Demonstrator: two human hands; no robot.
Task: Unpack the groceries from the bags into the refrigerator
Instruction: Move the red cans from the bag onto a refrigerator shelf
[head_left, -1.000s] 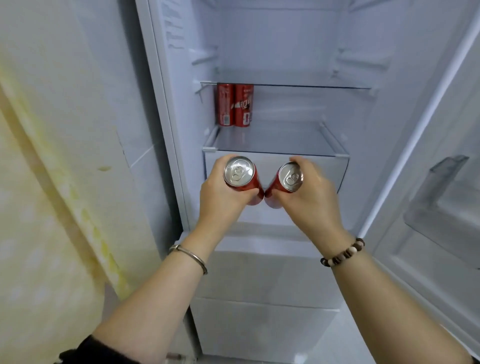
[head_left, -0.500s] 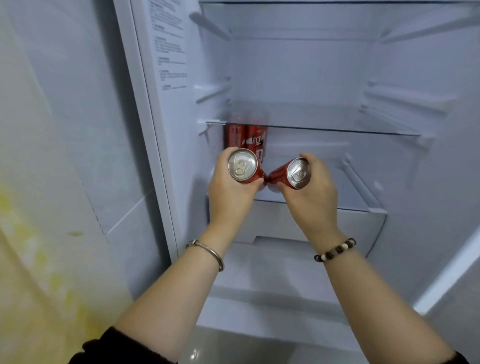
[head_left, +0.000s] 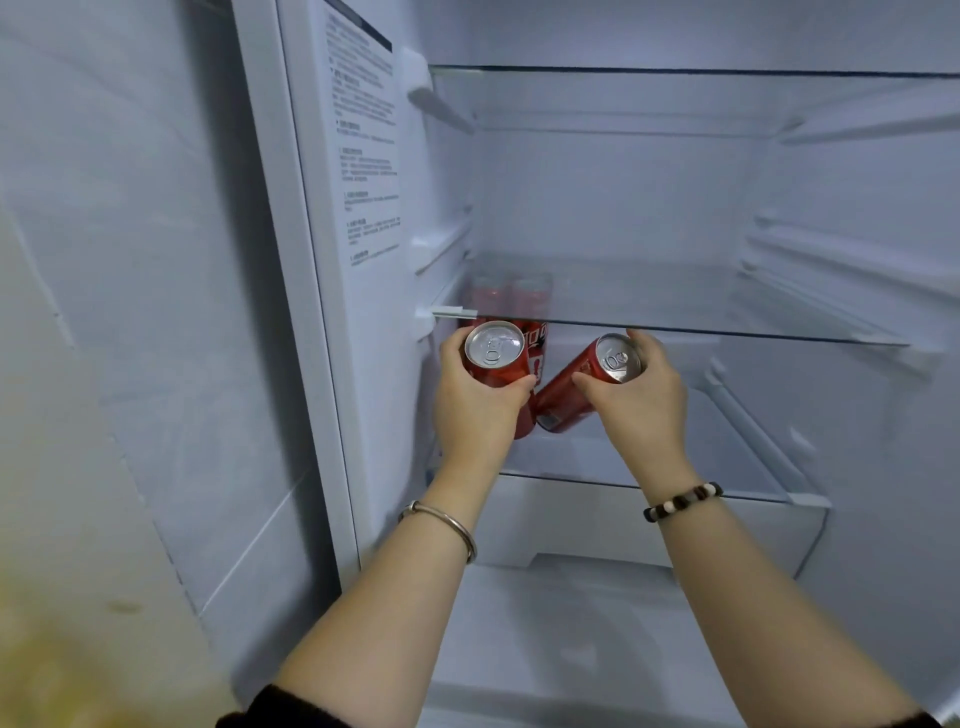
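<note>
Both hands carry cans into the open refrigerator (head_left: 597, 197).
Just below the glass shelf (head_left: 701, 332) front edge, the left hand (head_left: 475, 405) grips an upright red can (head_left: 494, 347), the right hand (head_left: 641, 402) a tilted red can (head_left: 563, 396); farther back under that shelf stand stored red cans (head_left: 538, 338).

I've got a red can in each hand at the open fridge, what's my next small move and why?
Probably set the upright can in your left hand down on the lower shelf, just in front of the two cans standing at its back left. The tilted can in your right hand needs righting first.
</note>
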